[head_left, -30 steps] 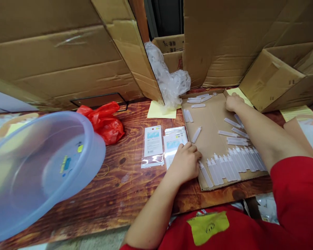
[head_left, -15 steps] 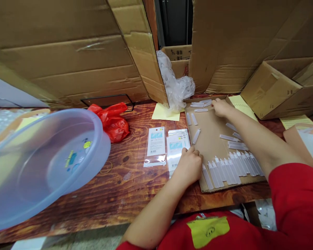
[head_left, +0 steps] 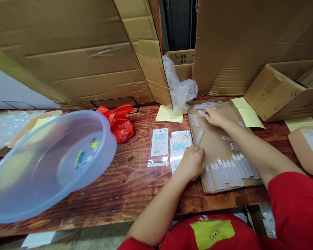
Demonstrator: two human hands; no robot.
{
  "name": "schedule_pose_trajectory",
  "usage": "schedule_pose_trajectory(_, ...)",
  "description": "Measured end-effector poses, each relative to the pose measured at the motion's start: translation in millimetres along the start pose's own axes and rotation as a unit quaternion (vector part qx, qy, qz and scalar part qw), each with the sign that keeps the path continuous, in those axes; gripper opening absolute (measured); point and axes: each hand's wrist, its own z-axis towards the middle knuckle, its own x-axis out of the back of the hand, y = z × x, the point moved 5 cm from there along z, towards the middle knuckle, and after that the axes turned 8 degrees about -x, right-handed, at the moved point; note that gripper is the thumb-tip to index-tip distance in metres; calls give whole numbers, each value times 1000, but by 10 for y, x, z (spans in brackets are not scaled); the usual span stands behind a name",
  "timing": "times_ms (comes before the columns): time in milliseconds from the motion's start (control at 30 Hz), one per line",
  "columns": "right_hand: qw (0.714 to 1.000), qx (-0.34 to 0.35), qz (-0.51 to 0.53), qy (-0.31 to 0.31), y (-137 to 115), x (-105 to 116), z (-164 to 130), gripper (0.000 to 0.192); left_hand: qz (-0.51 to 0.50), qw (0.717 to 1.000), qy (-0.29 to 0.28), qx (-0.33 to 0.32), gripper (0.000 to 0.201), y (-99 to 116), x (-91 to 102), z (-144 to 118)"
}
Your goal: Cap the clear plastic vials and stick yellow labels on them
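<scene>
A shallow cardboard tray (head_left: 216, 139) holds small clear plastic tubes. Several of the tubes (head_left: 228, 172) stand in a row along its near side. Over the tray's far left part is my right hand (head_left: 213, 116), its fingertips closed on one plastic tube (head_left: 203, 113). My left hand (head_left: 192, 161) rests at the tray's left edge with curled fingers; what they grip, if anything, is hidden. Just beyond its knuckles lies a slanted tube (head_left: 199, 138). Clear packets with printed cards (head_left: 179, 147) lie beside it, partly behind the hand, and a single packet (head_left: 159, 147) is farther left.
A big translucent blue basin (head_left: 94, 187) leans on the left of the wooden table, next to a red plastic bag (head_left: 121, 126). Crumpled clear plastic (head_left: 184, 90) and cardboard panels (head_left: 94, 62) rise behind. An open carton (head_left: 276, 90) stands at the back right.
My right hand has shifted left and nearer from the tray's far edge to a tube. My left hand stays at the tray's left edge. The view has turned slightly left.
</scene>
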Motion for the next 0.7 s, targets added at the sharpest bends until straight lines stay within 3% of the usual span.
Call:
schedule_pose_trajectory(67, 999, 3, 33, 10, -16, 124, -331, 30, -131, 986, 99, 5, 33, -88, 138, 7)
schedule_pose_trajectory(133, 995, 32, 82, 36, -79, 272, -781, 28, -310, 929, 201, 26, 25, -205, 272, 3)
schedule_pose_trajectory(200, 969, 120, 184, 113, -219, 462, -1285, 20, -507, 812, 277, 80, 16, -320, 328, -2)
schedule_pose_trajectory(300, 920, 217, 246, 215, -446, 619, -1889, 8, -712, 611, 307, 161, 24, -333, 262, 9)
schedule_pose_trajectory(367, 906, 228, 239, 264, -570, 618, -2086, 11, -771, 540, 286, 178, 29, -244, 206, 26)
schedule_pose_trajectory(500, 902, 195, 179, 340, -709, 538, -2172, 12, -811, 500, 252, 172, 24, -108, 149, 18)
schedule_pose_trajectory(700, 893, 173, 60, 412, -795, 506, -2245, 17, -803, 519, 240, 167, 22, -115, 154, -9)
